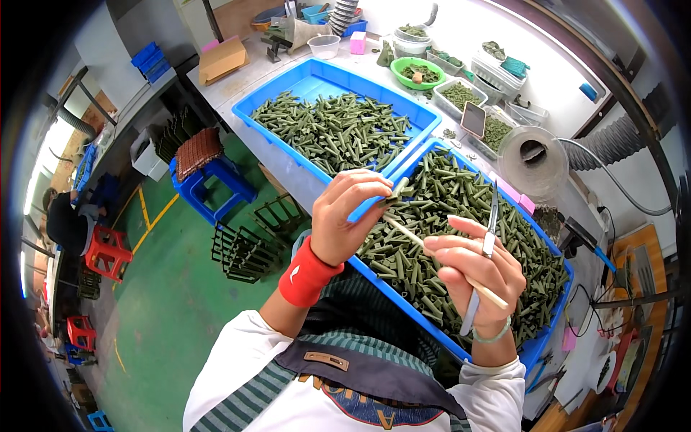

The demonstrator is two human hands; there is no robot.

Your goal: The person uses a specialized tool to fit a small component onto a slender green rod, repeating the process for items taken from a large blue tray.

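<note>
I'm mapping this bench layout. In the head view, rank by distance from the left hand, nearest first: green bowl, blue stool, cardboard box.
From the left hand:
1. Blue stool, on the floor to its left.
2. Green bowl, up the bench toward the right.
3. Cardboard box, far end of the bench, upper left.

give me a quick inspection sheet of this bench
surface: pale worktable, crowded
job's things: left hand pinches a small green piece; right hand holds a thin stick and a slim metal tool
clutter: two blue trays heaped with green pieces, green bowl, clear tubs
grippers: both hands closed on their items
cables: grey hose; wires at right edge
surroundings: green floor, blue stool, red stools
</note>
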